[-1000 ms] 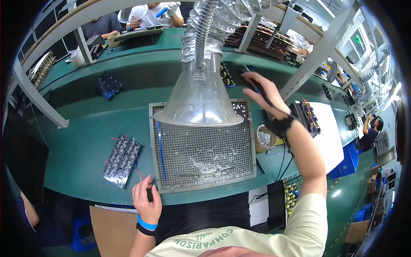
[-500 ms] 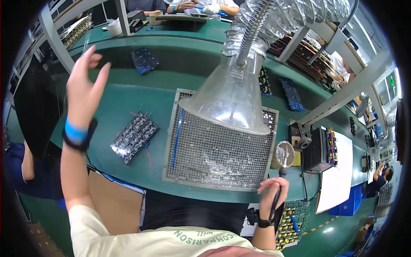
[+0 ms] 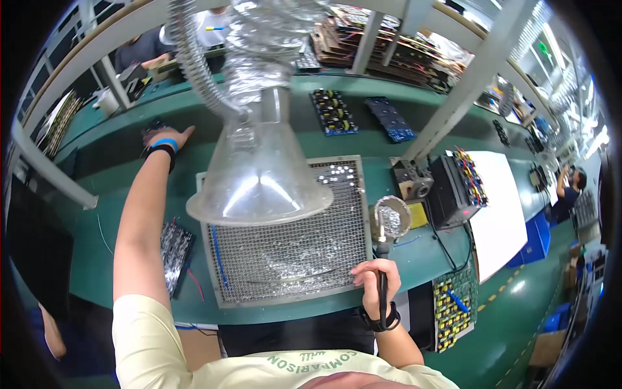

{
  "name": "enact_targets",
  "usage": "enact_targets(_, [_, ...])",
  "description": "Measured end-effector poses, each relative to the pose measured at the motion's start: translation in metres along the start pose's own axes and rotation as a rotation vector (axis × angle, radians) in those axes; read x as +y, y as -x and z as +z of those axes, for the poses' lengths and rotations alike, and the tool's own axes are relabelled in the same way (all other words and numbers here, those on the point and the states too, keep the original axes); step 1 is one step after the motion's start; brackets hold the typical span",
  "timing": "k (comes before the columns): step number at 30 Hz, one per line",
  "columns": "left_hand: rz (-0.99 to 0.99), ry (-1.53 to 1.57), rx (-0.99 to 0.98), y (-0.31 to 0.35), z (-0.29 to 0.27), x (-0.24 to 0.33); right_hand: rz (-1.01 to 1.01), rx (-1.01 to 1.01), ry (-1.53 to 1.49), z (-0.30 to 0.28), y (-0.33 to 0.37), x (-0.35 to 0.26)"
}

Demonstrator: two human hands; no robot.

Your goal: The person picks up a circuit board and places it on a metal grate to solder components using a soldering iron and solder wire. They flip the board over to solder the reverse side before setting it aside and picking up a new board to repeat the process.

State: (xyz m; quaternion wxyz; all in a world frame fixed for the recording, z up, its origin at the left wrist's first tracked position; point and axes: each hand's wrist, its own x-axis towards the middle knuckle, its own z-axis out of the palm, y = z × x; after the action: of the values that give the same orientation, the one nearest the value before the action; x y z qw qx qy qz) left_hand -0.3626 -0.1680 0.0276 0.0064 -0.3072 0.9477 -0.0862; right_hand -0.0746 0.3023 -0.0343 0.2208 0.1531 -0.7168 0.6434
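My left hand (image 3: 167,136) reaches out to the far left over the dark recessed strip of the bench. Its thumb is stretched apart, and its fingertips are at a dark circuit board (image 3: 154,123), mostly hidden by the hand. In my right hand (image 3: 379,285) is a soldering iron (image 3: 383,249), held like a pen. The iron's metal tip reaches over a round cup (image 3: 407,209) lined with shiny foil. Partly behind my left forearm lies a populated circuit board (image 3: 176,253) with a red wire. A metal mesh panel (image 3: 291,299) lies between my arms.
A clear fume hood (image 3: 262,168) on a foil duct hangs over the mesh. Two circuit boards (image 3: 334,111) (image 3: 389,118) lie beyond it. Right of the cup stand a yellow sponge (image 3: 418,215), a metal block (image 3: 411,178) and a black box (image 3: 453,194) with coloured wires. Shelf posts rise either side.
My left hand has moved forward and down to the board on the recessed strip. The view has turned right. My right hand still holds the soldering iron by the cup.
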Motion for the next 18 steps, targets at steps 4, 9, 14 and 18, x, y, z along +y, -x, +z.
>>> enact_targets(4, [-0.021, 0.07, -0.151, -0.041, 0.036, -0.016, -0.026, -0.033, 0.001, -0.003, 0.0, -0.001])
enact_targets(9, [0.034, 0.092, -0.294, -0.075, 0.059, -0.015, -0.034, -0.014, 0.041, -0.004, -0.001, -0.002])
enact_targets(14, [0.093, 0.465, -0.474, -0.106, 0.086, -0.097, -0.021, -0.006, -0.059, -0.005, -0.002, 0.0])
enact_targets(18, [0.066, 0.99, -0.389, -0.02, 0.031, -0.121, 0.007, -0.016, -0.047, -0.004, -0.001, 0.002])
